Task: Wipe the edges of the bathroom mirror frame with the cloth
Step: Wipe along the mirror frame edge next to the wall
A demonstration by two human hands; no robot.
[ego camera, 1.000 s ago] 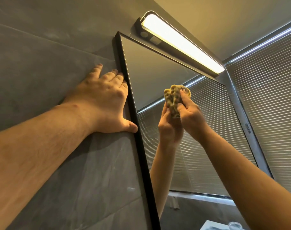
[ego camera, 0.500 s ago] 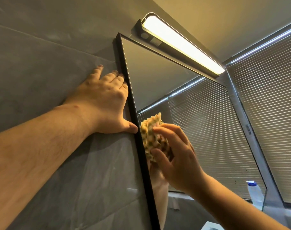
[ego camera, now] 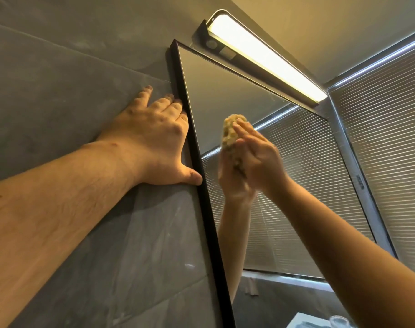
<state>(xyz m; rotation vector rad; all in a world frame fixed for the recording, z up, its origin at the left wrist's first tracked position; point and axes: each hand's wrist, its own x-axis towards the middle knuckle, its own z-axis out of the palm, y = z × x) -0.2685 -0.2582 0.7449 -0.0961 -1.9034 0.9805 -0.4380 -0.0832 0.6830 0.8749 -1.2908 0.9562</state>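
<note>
The bathroom mirror has a thin black frame (ego camera: 203, 192) that runs down the middle of the view. My left hand (ego camera: 152, 147) lies flat on the grey wall tile just left of it, thumb tip and fingertips touching the frame's outer edge. My right hand (ego camera: 261, 159) holds a bunched yellow cloth (ego camera: 231, 131) against the mirror glass (ego camera: 216, 95), a short way right of the left frame edge. This hand is motion-blurred, and its reflection meets it in the glass.
A lit bar lamp (ego camera: 261, 53) is mounted right above the mirror's top edge. Window blinds (ego camera: 391, 162) fill the right side. A pale object and a clear rim (ego camera: 339, 321) show at the bottom.
Half a second ago my right hand held the cloth on the left frame edge below my left thumb. It has since moved up and right onto the glass. My left hand has stayed put.
</note>
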